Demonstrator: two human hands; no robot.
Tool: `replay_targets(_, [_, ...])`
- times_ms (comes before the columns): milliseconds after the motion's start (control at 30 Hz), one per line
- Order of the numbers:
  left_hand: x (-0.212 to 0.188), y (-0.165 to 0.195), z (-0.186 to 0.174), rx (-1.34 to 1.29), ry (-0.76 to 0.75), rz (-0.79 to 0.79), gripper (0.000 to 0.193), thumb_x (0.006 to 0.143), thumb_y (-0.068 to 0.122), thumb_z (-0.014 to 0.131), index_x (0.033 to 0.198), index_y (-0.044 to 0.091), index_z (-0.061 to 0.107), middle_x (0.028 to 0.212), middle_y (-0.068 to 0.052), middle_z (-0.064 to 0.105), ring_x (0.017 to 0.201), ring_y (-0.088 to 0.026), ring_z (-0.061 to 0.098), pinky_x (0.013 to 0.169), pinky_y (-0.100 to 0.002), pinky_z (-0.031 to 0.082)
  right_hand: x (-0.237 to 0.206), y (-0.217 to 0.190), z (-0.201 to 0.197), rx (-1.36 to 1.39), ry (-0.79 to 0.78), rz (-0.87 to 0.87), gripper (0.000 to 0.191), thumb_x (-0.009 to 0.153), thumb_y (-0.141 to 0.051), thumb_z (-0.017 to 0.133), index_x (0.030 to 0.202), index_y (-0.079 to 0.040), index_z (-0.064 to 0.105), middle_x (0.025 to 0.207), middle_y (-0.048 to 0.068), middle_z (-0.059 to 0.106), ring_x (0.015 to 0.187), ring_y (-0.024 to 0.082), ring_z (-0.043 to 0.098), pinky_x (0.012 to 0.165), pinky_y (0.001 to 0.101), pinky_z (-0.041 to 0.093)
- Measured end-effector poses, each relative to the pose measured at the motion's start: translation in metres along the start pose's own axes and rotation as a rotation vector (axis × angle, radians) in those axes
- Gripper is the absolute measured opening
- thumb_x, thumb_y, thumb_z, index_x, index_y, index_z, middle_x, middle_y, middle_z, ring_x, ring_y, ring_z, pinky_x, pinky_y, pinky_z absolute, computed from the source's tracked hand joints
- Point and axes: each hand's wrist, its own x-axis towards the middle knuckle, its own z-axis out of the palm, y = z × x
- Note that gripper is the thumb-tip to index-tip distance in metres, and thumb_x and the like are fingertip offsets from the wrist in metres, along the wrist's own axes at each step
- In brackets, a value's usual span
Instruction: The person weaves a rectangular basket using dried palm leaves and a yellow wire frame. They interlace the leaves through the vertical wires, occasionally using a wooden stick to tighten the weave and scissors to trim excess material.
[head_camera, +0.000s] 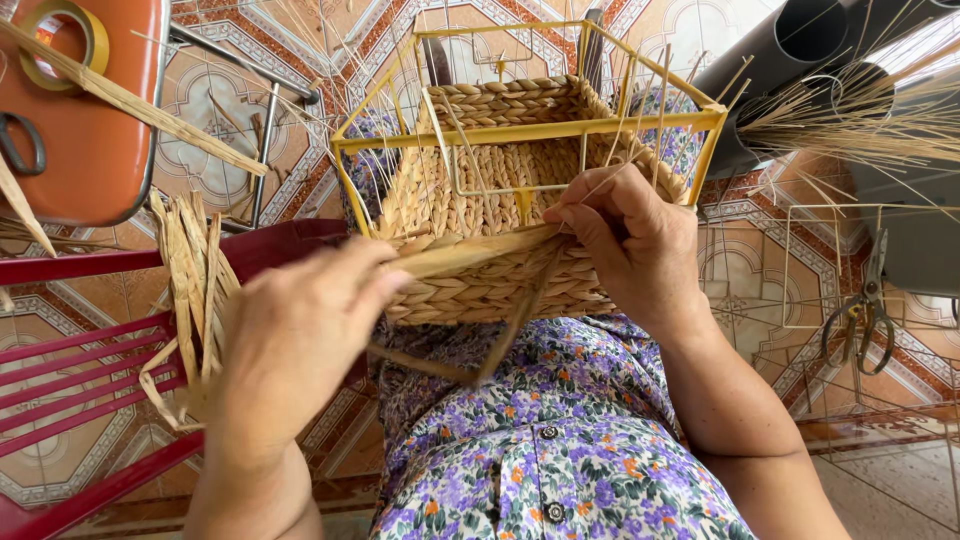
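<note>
A bundle of dried straw strips (190, 290) hangs over the red chair (70, 390) at the left. Beside it, the left hand (295, 335) pinches a flat straw strand (470, 252) between its fingers. The half-woven basket (500, 230), on a yellow wire frame (520, 130), rests on the lap. The right hand (630, 245) presses its fingers together against the weave. Scissors (865, 320) lie far right.

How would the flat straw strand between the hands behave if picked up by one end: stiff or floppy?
Probably floppy: the strand lies flat between the left hand and right hand, then folds down towards the lap. Likely very light, being thin and dry like the loose bundle draped over the red bench. It may crease rather than snap, since the basket holds tightly braided strands.
</note>
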Motion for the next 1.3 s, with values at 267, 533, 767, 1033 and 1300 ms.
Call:
replay_targets(267, [0.017, 0.069, 0.067, -0.181, 0.467, 0.36, 0.065, 0.071, 0.049, 0.074, 0.113, 0.0, 0.06, 0.096, -0.01, 0.057, 0.085, -0.023, 0.057, 0.073, -0.037, 0.053, 0.0, -0.012, -0.011, 0.186, 0.098, 0.17, 0.011, 0.097, 0.005, 0.066, 0.103, -0.002, 0.06, 0.095, 0.008, 0.073, 0.077, 0.009, 0.069, 0.064, 0.0223, 0.056])
replay_targets(533, [0.029, 0.059, 0.086, -0.189, 0.293, 0.279, 0.015, 0.099, 0.0, 0.067, 0.11, -0.001, 0.056, 0.091, -0.011, 0.06, 0.072, -0.018, 0.062, 0.055, -0.027, 0.054, -0.002, -0.031, -0.019, -0.233, -0.128, -0.275, 0.033, 0.085, -0.002, 0.076, 0.117, 0.002, 0.069, 0.111, 0.015, 0.072, 0.093, 0.023, 0.073, 0.076, 0.0324, 0.061])
replay_targets(767, [0.014, 0.016, -0.017, -0.572, 0.048, 0.156, 0.021, 0.094, 0.012, 0.071, 0.114, 0.006, 0.068, 0.086, -0.004, 0.072, 0.061, -0.013, 0.065, 0.05, -0.028, 0.052, 0.004, -0.017, -0.001, -0.289, -0.126, -0.266, 0.024, 0.091, -0.009, 0.081, 0.113, -0.005, 0.073, 0.097, 0.008, 0.071, 0.086, 0.02, 0.072, 0.074, 0.0327, 0.058])
replay_targets(1033, [-0.019, 0.061, -0.027, -0.271, 0.52, 0.476, 0.034, 0.089, 0.039, 0.08, 0.104, 0.012, 0.067, 0.101, -0.001, 0.066, 0.093, -0.019, 0.064, 0.085, -0.038, 0.051, -0.002, -0.008, 0.01, -0.248, 0.008, -0.16, 0.021, 0.097, 0.0, 0.073, 0.115, -0.001, 0.063, 0.098, 0.008, 0.071, 0.077, 0.018, 0.071, 0.067, 0.0301, 0.055])
replay_targets(1300, [0.009, 0.056, 0.099, -0.359, 0.298, 0.3, 0.02, 0.097, 0.015, 0.078, 0.105, 0.005, 0.062, 0.093, -0.008, 0.064, 0.081, -0.019, 0.068, 0.066, -0.029, 0.06, -0.009, -0.004, 0.015, -0.39, 0.063, -0.252, 0.019, 0.097, 0.004, 0.075, 0.112, -0.001, 0.065, 0.095, 0.011, 0.07, 0.076, 0.022, 0.068, 0.066, 0.0332, 0.053])
